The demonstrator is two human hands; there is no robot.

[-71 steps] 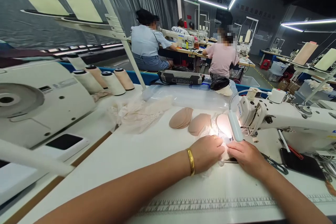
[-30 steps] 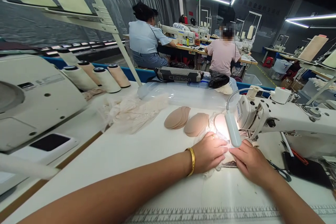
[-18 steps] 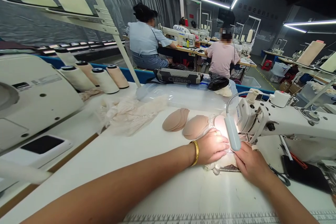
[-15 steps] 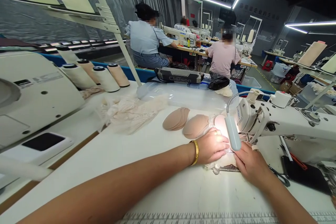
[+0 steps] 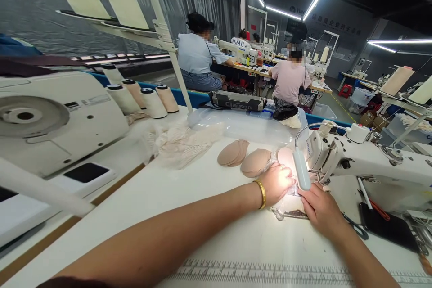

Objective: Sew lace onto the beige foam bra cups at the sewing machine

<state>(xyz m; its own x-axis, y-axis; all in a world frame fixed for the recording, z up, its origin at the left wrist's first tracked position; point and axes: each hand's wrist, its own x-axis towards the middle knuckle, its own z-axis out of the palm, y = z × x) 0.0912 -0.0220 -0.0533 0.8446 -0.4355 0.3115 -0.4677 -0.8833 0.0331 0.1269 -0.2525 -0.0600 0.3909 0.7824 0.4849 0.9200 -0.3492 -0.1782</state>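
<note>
A lace-trimmed bra (image 5: 293, 206) lies under the head of the white sewing machine (image 5: 326, 144), lit by a small gooseneck lamp (image 5: 301, 171). My left hand (image 5: 277, 182), with a gold bangle at the wrist, is closed on the fabric left of the lamp, fingers bent and pressed down. Just right of the lamp, my right hand (image 5: 320, 207) pinches the fabric's edge. The lamp and fingers hide the needle area. A beige moulded cup (image 5: 255, 163) rests beside my left hand, and a stack of similar cups (image 5: 232, 153) lies further left.
Sheer cream fabric (image 5: 182, 144) is heaped behind the cups, near thread cones (image 5: 153, 102). A translucent plastic bin (image 5: 243, 123) stands at the back. Scissors (image 5: 356, 226) and a black tablet-like object (image 5: 388, 227) lie right. A ruler strip (image 5: 256, 272) runs along the front. Co-workers sit beyond.
The view has turned slightly left, so surroundings sit further right in the picture. My left fingers look more bent on the fabric. My right hand stays at nearly the same place beside the machine.
</note>
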